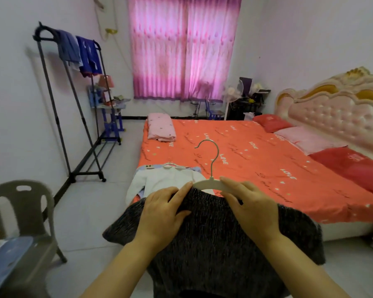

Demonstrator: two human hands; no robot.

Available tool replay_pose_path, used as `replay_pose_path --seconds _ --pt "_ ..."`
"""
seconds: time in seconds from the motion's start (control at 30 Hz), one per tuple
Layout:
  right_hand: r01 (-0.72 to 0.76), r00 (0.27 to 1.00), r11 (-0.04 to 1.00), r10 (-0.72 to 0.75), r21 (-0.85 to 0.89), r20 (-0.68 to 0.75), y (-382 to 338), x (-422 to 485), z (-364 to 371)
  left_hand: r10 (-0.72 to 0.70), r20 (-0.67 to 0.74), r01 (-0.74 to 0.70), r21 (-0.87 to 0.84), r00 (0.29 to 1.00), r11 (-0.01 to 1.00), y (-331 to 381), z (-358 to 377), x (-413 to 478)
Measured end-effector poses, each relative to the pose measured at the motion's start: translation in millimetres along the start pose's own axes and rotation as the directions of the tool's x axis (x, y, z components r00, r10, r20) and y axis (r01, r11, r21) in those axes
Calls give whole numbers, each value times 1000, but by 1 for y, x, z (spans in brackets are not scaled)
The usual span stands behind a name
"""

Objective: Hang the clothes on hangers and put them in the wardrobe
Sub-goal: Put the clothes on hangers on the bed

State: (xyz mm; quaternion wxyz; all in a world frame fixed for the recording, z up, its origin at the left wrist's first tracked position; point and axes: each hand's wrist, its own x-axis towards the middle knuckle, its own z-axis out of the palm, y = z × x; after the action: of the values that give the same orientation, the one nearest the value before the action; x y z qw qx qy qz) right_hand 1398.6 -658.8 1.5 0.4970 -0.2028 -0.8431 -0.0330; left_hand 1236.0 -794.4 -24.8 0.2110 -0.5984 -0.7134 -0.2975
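Dark sweater (213,244) held in the air over the foot of the bed (267,168), white hanger (211,183) at its collar. Left hand (164,209) pinches the neckline; right hand (250,209) grips the hanger arm. Risk: hanger probably half-seated, so loose knit may slip off.

Orange bed (256,168), pink curtains (183,48), grey chair (23,211)

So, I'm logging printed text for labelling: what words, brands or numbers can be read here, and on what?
"LOVE": white print, repeated across the orange bedsheet.
Dark script lines on that bedsheet: too small to read.
Pale print on the near red pillow: blurred, unreadable.
On the white hanger and dark sweater: no text visible.
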Motion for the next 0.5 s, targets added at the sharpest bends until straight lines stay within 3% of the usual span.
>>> replay_pose_path --seconds 0.27,0.5 --pt "-17 996 994 8 110 85 61 48 104 -79 7 78 47 997 996 -66 70 61" --pt "-5 987 996 -10 93 159 101 91 227 -122 18 122 21 992 992 -165 146 115"
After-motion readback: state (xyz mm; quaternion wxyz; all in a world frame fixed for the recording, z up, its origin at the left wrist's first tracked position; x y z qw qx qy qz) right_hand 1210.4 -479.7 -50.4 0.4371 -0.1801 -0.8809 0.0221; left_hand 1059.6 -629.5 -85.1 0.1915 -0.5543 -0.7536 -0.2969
